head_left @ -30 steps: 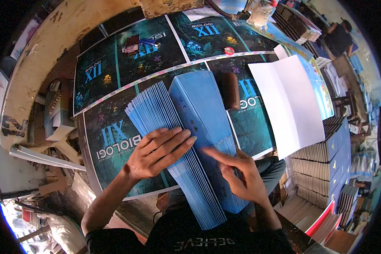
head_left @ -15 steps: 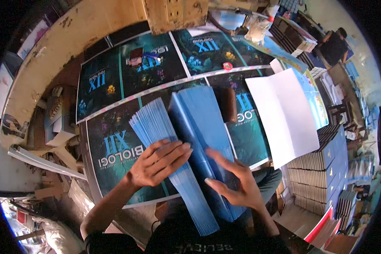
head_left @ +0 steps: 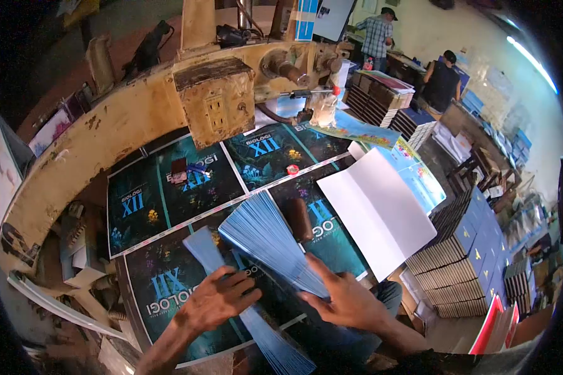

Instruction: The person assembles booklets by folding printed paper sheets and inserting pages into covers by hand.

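My left hand (head_left: 222,299) is closed around the middle of a narrow blue paper stack (head_left: 275,344). That stack runs from above the fingers down toward my body. My right hand (head_left: 350,301) grips the lower right part of a second, wider stack of blue sheets (head_left: 263,234), thumb on one side and fingers on the other. The sheet edges of this wider stack are fanned out at its far end. Both stacks are over large printed cover sheets (head_left: 169,319) with dark green artwork and the word BIOLOGI. A brown block (head_left: 299,220) lies just beyond the fanned stack.
A folded white sheet (head_left: 381,212) lies at the right over colourful prints (head_left: 419,178). Tall stacks of blue-covered books (head_left: 463,256) stand farther right. A worn yellow machine frame (head_left: 216,103) curves behind the covers. Two people (head_left: 376,34) work in the background.
The view has tilted up, showing more of the room. The two paper stacks have moved apart at the far end, and the right one is turned and fanned. My right hand has closed on it.
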{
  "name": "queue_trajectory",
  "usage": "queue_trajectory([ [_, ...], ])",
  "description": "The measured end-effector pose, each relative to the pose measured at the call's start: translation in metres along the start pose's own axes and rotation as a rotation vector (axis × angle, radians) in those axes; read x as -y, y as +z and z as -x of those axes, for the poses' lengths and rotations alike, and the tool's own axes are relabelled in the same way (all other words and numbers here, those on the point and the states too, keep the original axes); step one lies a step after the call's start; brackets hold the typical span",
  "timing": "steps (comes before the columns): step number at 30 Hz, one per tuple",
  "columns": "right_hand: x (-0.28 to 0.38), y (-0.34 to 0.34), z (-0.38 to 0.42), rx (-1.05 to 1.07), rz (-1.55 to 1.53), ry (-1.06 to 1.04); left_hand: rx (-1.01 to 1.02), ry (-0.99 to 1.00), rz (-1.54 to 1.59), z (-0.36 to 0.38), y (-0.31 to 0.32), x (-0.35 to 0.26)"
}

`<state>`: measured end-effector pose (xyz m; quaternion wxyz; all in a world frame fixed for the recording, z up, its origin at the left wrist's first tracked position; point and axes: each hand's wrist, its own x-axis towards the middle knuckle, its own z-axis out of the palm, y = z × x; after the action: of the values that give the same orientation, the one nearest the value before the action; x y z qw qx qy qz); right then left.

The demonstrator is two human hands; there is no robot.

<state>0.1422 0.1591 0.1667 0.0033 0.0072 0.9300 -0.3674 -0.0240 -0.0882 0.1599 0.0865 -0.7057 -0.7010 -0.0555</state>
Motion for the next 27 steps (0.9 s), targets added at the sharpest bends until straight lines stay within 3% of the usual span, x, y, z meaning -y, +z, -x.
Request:
queue_trajectory([
  [1, 0.002, -0.007, 0.001, -0.005, 0.002, 0.004, -0.002, 0.006, 0.0, 0.004, -0.008, -0.002],
  [4, -0.003, -0.017, 0.003, -0.015, 0.109, -0.01, 0.008, -0.233, 0.011, 0.021, -0.033, -0.005],
  [14, -0.011, -0.024, -0.002, 0.059, 0.0, 0.024, -0.04, -0.319, 0.039, 0.027, 0.003, 0.008],
  [16, 0.009, -0.046, 0.001, -0.019, 0.156, -0.088, -0.069, -0.319, 0.03, 0.026, 0.002, 0.007],
  [17, 0.03, -0.06, -0.002, -0.004, 0.29, -0.022, -0.1, -0.315, 0.015, 0.029, 0.002, 0.005],
  [20, 0.041, -0.08, -0.028, -0.066, 0.75, -0.167, -0.113, -0.313, 0.044, 0.035, 0.01, 0.007],
  [27, -0.026, -0.078, -0.181, -0.102, 1.133, -0.45, -0.179, -0.318, 0.067, 0.036, 0.01, 0.006],
])
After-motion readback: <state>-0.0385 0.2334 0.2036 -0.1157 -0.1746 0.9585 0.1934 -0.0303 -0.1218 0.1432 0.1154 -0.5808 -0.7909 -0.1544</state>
